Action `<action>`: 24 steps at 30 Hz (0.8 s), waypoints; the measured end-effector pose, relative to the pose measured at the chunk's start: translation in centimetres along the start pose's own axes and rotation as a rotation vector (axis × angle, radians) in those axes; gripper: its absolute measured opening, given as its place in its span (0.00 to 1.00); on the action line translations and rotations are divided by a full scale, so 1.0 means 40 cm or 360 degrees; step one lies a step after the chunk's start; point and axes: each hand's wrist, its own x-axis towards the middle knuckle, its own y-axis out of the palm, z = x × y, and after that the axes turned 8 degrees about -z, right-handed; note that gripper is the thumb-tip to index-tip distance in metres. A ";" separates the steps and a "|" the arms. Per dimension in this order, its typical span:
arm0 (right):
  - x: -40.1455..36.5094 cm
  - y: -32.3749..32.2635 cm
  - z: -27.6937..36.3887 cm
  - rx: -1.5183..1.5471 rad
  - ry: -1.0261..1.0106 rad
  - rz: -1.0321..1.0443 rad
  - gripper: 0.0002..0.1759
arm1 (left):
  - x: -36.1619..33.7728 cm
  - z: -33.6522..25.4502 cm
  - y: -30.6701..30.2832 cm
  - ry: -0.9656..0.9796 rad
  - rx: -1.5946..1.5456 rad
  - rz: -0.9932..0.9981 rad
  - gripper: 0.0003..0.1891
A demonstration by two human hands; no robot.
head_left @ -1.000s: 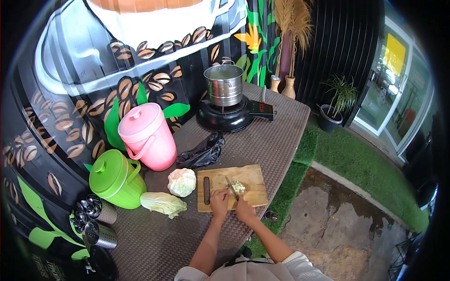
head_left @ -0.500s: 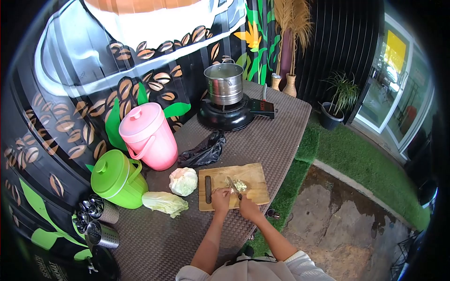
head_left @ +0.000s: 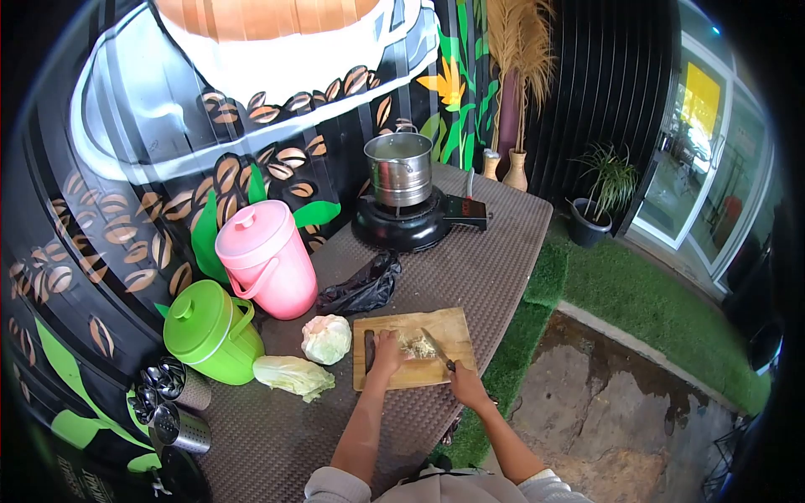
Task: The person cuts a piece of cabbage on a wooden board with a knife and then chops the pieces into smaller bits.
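Observation:
My right hand (head_left: 469,387) grips a knife (head_left: 438,348) by its dark handle. Its blade slants to the upper left over the right side of a heap of finely chopped pale pieces (head_left: 417,346). These lie on a wooden cutting board (head_left: 411,376). At the heap's left side my left hand (head_left: 386,355) rests on the board near its handle slot, fingers stretched out, seemingly holding nothing. Left of the board sit a round cabbage (head_left: 326,339) and, nearer me, an elongated napa cabbage (head_left: 293,376).
A crumpled black plastic bag (head_left: 362,285) lies behind the board. Farther back, a steel pot (head_left: 399,172) stands on a black portable stove (head_left: 401,228). Pink (head_left: 270,267) and green (head_left: 216,339) lidded jugs line the wall side, with metal cutlery holders (head_left: 182,423) nearer me.
My left hand has moved left, away from the blade, to the board's slot side. The knife has shifted right and the chopped pieces look more spread. The whole view has tilted slightly.

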 end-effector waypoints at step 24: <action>0.005 0.029 0.071 -0.0368 0.0070 -0.0038 0.16 | -0.052 -0.066 -0.005 -0.0224 -0.0680 0.0015 0.11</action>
